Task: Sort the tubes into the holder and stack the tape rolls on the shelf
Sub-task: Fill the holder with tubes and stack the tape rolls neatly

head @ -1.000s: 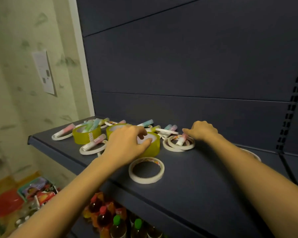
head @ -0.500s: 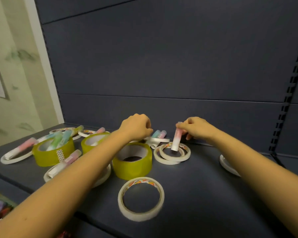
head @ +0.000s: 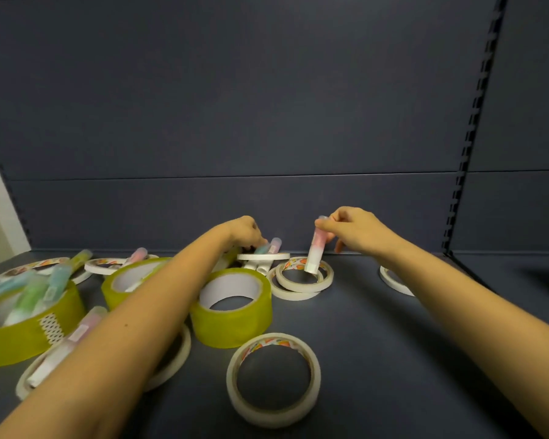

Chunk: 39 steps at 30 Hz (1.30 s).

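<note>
- The dark shelf [head: 393,343] carries all the tape rolls and tubes.
- A wide yellow roll [head: 232,324] lies flat at centre. Another yellow roll [head: 23,337] at the left has tubes leaning in it.
- A white roll [head: 273,418] lies nearest the front.
- The right hand [head: 355,231] pinches a pink-white tube [head: 316,255], whose lower end sits inside the thin white rings [head: 295,289].
- The left hand [head: 244,231] curls over the back tubes [head: 271,245]; I cannot tell whether it grips one.

**Shelf** [head: 393,343] and back panel [head: 267,106]: apparently painted metal, dark, matt and smooth. **Wide tape rolls** [head: 232,324]: glossy translucent yellow-green film on a white card-like core. **Narrow tape rolls** [head: 271,418]: matt off-white, paper-like tape (inner liner colour-printed). **Pink-and-white tube** [head: 313,259]: smooth plastic, faint sheen.
</note>
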### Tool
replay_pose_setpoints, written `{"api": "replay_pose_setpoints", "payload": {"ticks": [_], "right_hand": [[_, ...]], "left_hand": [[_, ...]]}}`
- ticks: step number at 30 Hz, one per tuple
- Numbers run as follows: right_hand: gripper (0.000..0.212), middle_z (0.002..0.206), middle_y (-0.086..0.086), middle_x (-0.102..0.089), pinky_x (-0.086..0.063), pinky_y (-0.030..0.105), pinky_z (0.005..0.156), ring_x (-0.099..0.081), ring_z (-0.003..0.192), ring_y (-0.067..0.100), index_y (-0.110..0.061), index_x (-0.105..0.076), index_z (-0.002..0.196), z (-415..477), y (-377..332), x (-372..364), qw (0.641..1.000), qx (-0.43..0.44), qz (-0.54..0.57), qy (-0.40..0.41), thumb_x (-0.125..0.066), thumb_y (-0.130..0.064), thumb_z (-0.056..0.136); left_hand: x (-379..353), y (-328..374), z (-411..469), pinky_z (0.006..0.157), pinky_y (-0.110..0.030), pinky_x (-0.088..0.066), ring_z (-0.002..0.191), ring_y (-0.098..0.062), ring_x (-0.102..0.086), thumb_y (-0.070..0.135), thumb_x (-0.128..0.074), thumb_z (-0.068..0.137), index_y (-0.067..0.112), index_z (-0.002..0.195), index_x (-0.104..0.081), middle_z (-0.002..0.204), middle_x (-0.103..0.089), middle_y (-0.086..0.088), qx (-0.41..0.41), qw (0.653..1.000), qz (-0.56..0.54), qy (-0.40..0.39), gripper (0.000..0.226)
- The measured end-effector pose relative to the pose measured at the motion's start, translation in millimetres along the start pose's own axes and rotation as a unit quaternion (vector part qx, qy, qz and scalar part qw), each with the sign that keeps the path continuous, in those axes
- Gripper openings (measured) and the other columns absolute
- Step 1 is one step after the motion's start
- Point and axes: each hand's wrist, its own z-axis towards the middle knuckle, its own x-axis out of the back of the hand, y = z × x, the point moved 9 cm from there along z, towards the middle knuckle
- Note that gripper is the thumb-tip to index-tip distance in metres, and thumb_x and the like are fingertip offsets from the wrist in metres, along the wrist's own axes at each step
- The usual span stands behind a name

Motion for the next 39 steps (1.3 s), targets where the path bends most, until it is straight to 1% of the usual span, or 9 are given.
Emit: {"api": "replay_pose_setpoints", "payload": {"ticks": [5, 11, 13, 16, 22, 26, 28, 33, 39], "right_hand": [[0.03, 0.095, 0.005, -0.067, -0.05, 0.033, 0.076, -0.062, 0.067, 0.017, -0.013, -0.053, 0.086, -9, -8, 0, 1.0, -0.01, -0.009, 0.025, -0.055, -0.042, 0.09], [0.031, 0.093, 0.005, -0.066, -0.051, 0.038, 0.081, -0.06, 0.064, 0.014, -0.012, -0.052, 0.089, -27, -8, 2, 0.999, -0.02, -0.018, 0.045, -0.053, -0.043, 0.091], [0.032, 0.094, 0.004, -0.067, -0.048, 0.037, 0.079, -0.06, 0.063, 0.014, -0.012, -0.053, 0.089, -34, -5, 10, 0.998, -0.022, -0.024, 0.059, -0.054, -0.043, 0.09], [0.029, 0.095, 0.003, -0.066, -0.048, 0.036, 0.075, -0.059, 0.061, 0.014, -0.012, -0.054, 0.092, -48, 0, 26, 0.996, -0.018, -0.012, 0.085, -0.054, -0.041, 0.092], [0.023, 0.083, -0.004, -0.064, -0.045, 0.026, 0.062, -0.06, 0.065, 0.01, -0.017, -0.054, 0.093, -79, 17, 77, 0.992, -0.01, -0.031, 0.121, -0.052, -0.039, 0.093], [0.022, 0.094, 0.004, -0.067, -0.052, 0.036, 0.08, -0.064, 0.081, 0.019, -0.015, -0.054, 0.099, -107, 41, 119, 0.989, -0.009, -0.009, 0.15, -0.052, -0.036, 0.094], [0.02, 0.095, 0.005, -0.067, -0.053, 0.038, 0.083, -0.065, 0.078, 0.015, -0.013, -0.054, 0.1, -125, 55, 143, 0.987, -0.004, 0.006, 0.159, -0.053, -0.032, 0.094], [0.013, 0.091, 0.006, -0.062, -0.052, 0.012, 0.058, -0.059, 0.064, 0.005, -0.009, -0.053, 0.097, -169, 93, 214, 0.985, 0.009, 0.04, 0.168, -0.055, -0.022, 0.094], [0.017, 0.099, 0.005, -0.061, -0.057, 0.035, 0.081, -0.065, 0.074, 0.015, -0.011, -0.053, 0.098, -213, 142, 291, 0.983, 0.025, 0.008, 0.184, -0.055, -0.027, 0.093]], "left_hand": [[-9, -2, -1, 0.085, -0.037, -0.046, 0.091, -0.024, -0.054, 0.022, -0.062, 0.088, -0.005, 0.112, -0.058, 0.096, -0.057, -0.012, -0.003, 0.999, -0.039, -0.011, 0.037], [0, 5, -3, 0.076, -0.034, -0.041, 0.084, -0.023, -0.049, 0.018, -0.062, 0.088, 0.012, 0.072, -0.05, 0.081, -0.052, -0.009, -0.038, 0.995, -0.075, 0.045, 0.021], [10, 10, -8, 0.082, -0.035, -0.045, 0.089, -0.025, -0.053, 0.019, -0.061, 0.089, 0.012, 0.082, -0.053, 0.093, -0.055, -0.014, -0.059, 0.992, -0.079, 0.084, 0.012], [30, 21, -19, 0.094, -0.039, -0.046, 0.105, -0.031, -0.057, 0.02, -0.06, 0.089, 0.004, 0.116, -0.053, 0.109, -0.062, -0.016, -0.097, 0.98, -0.053, 0.167, 0.032], [61, 75, -73, 0.088, -0.035, -0.045, 0.098, -0.027, -0.061, 0.014, -0.066, 0.084, 0.005, 0.103, -0.065, 0.104, -0.067, -0.014, -0.206, 0.933, -0.046, 0.292, 0.022], [49, 134, -111, 0.085, -0.032, -0.048, 0.089, -0.022, -0.062, 0.012, -0.071, 0.08, 0.004, 0.099, -0.068, 0.095, -0.067, -0.01, -0.271, 0.915, -0.093, 0.285, 0.021], [35, 168, -129, 0.08, -0.026, -0.045, 0.083, -0.017, -0.06, 0.011, -0.073, 0.078, 0.005, 0.096, -0.069, 0.089, -0.066, -0.006, -0.296, 0.907, -0.111, 0.278, 0.019], [-23, 248, -167, 0.06, 0.002, -0.038, 0.061, 0.009, -0.058, 0.012, -0.077, 0.074, 0.013, 0.089, -0.071, 0.079, -0.065, 0.0, -0.326, 0.902, -0.127, 0.253, 0.017], [-99, 326, -198, 0.062, -0.001, -0.044, 0.072, -0.01, -0.062, 0.012, -0.08, 0.071, 0.013, 0.089, -0.073, 0.079, -0.068, -0.003, -0.336, 0.903, -0.152, 0.219, 0.019]]}}
